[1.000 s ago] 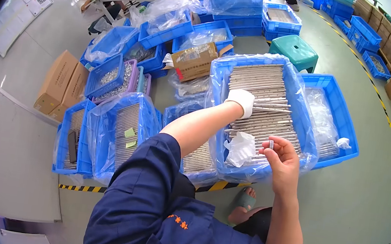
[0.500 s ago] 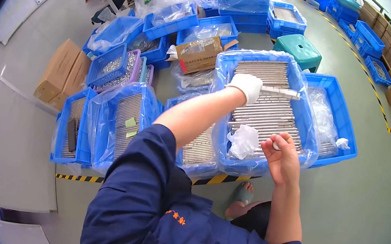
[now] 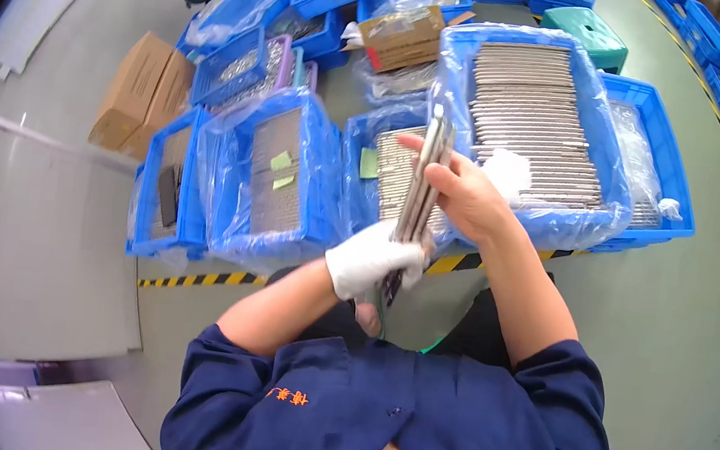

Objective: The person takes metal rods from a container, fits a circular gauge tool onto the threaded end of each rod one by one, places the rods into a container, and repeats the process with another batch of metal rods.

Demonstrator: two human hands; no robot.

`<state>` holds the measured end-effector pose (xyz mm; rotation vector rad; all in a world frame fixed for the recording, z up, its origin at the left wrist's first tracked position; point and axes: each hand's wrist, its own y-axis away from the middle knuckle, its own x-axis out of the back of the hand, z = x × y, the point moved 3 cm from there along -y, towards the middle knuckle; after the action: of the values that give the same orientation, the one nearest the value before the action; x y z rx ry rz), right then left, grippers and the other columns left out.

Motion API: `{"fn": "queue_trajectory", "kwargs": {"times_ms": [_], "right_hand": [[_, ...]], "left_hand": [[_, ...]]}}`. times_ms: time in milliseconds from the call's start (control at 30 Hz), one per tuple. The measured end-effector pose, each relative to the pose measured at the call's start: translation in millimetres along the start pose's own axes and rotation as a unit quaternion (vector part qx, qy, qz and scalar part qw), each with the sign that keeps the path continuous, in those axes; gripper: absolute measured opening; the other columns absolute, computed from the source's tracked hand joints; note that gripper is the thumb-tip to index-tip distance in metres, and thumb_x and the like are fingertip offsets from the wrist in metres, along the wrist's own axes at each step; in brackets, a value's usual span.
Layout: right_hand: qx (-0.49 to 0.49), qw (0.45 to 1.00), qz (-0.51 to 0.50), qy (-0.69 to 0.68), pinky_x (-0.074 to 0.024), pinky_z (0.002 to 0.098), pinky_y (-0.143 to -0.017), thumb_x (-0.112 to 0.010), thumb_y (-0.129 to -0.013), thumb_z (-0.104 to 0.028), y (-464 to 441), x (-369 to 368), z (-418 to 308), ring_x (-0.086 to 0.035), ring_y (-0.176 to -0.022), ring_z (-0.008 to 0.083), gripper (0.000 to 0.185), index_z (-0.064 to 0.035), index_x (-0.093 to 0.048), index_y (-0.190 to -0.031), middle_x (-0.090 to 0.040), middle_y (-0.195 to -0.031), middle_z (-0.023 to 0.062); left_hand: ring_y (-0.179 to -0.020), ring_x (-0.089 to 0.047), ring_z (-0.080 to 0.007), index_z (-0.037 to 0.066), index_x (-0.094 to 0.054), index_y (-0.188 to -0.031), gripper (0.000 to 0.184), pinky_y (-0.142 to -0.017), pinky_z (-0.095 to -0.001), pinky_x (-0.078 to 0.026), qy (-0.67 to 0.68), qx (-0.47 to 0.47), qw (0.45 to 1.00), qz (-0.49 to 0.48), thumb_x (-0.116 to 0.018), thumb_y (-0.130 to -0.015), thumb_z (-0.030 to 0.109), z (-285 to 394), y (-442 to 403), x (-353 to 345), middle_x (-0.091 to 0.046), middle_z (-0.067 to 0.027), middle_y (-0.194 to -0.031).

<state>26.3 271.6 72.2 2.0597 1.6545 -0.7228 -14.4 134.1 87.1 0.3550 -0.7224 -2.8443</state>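
Note:
My left hand [image 3: 371,259], in a white glove, is closed around the lower part of a small bundle of long, thin metal rods [image 3: 428,175]. The bundle stands nearly upright in front of my body. Higher up, my bare right hand [image 3: 472,200] grips the same rods, its thumb on the near side and a finger reaching behind them. Beyond my hands is a blue bin [image 3: 615,192] lined with clear plastic, with rows of similar rods [image 3: 532,111] in it. A crumpled white piece [image 3: 507,174] lies on those rows near my right hand.
Left of my hands, a plastic-lined blue bin [image 3: 221,233] holds rods and green slips. Another blue bin [image 3: 681,197] stands at the right. A green stool [image 3: 589,36], an opened carton [image 3: 405,38] and brown boxes [image 3: 135,92] stand around. Striped tape [image 3: 205,281] marks the floor.
My left hand has come back from over the large bin with the rods, which have turned from lying crosswise to nearly upright. My right hand has moved left onto them. The view has shifted.

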Motion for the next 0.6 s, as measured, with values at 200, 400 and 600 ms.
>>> {"fn": "queue_trajectory", "kwargs": {"times_ms": [200,400,600], "right_hand": [[-0.187,0.980,-0.047,-0.054,-0.0422,0.0248,-0.062,-0.066,-0.080,-0.026,12.8,-42.2,91.6,-0.050,-0.068,0.0091,0.025,-0.0043,-0.057,-0.089,-0.054,-0.077,0.0008],[-0.280,0.957,-0.075,-0.014,-0.0406,0.0235,-0.063,-0.071,-0.075,-0.028,65.9,-75.4,151.6,-0.050,-0.070,0.0093,0.028,-0.0053,-0.055,-0.083,-0.055,-0.081,0.0015],[-0.167,0.986,-0.002,-0.023,-0.0402,0.0260,-0.060,-0.062,-0.082,-0.022,31.1,-68.5,143.0,-0.047,-0.065,0.0132,0.021,-0.0066,-0.049,-0.074,-0.050,-0.078,0.0042]], "left_hand": [[-0.073,-0.056,-0.0183,0.005,-0.051,-0.098,0.029,-0.069,-0.0328,-0.048,0.336,0.053,0.937,-0.077,-0.067,-0.080,0.022,-83.0,66.7,-10.9,-0.054,-0.0058,-0.081],[-0.085,-0.057,-0.0193,0.005,-0.053,-0.102,0.027,-0.078,-0.0343,-0.047,0.317,0.060,0.932,-0.162,-0.065,-0.082,0.017,-158.9,86.0,-2.0,-0.056,-0.0061,-0.089],[-0.073,-0.051,-0.0158,0.007,-0.050,-0.105,0.030,-0.069,-0.0318,-0.045,0.422,-0.012,0.888,-0.180,-0.063,-0.083,0.022,-147.2,83.5,13.6,-0.050,-0.0022,-0.081]]}}
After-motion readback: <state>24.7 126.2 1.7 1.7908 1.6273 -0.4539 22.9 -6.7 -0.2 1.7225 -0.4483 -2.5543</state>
